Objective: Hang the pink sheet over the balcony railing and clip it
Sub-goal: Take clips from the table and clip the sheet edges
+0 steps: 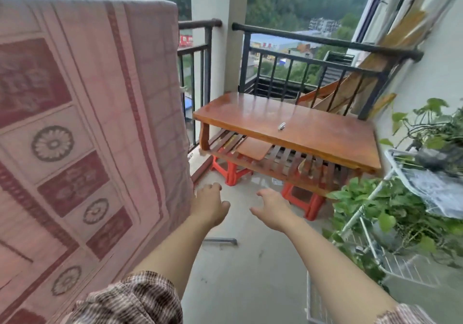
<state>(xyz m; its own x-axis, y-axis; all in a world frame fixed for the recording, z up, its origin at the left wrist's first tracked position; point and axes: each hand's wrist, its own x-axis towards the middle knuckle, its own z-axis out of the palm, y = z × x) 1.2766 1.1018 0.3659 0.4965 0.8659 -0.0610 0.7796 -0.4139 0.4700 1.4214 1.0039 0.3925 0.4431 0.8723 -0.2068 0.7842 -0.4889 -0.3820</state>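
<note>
While the fingers (215, 187) of the left hand (209, 204) are curling loosely and holding nothing, the fingers (263, 194) of the right hand (271, 208) are doing much the same, bent and slightly spread around empty air. Both hands are reaching forward side by side with a narrow gap between them, palms facing down over the pale tiled balcony floor (238, 273). The left hand is hanging just beside the lower right edge of the pink patterned sheet with dark red flower medallions (87, 123); whether skin is touching cloth cannot be told. Bare forearms are running back to brown checked sleeves (130, 298) at the bottom of the view.

The sheet is hanging flat over the left stretch of the black metal balcony railing (200, 23), its fold lying along the top rail and its front face dropping well below the hands. No fastener is showing along that top edge.

Beyond the hands, a glossy orange-brown wooden low table (288, 108) is standing on red plastic stools (230, 171) against the far railing. On its top a small silvery metal object (281, 125) is lying alone, too small to identify. To the right, green leafy potted plants (375, 206) are sitting on a white wire rack (400, 271)
</note>
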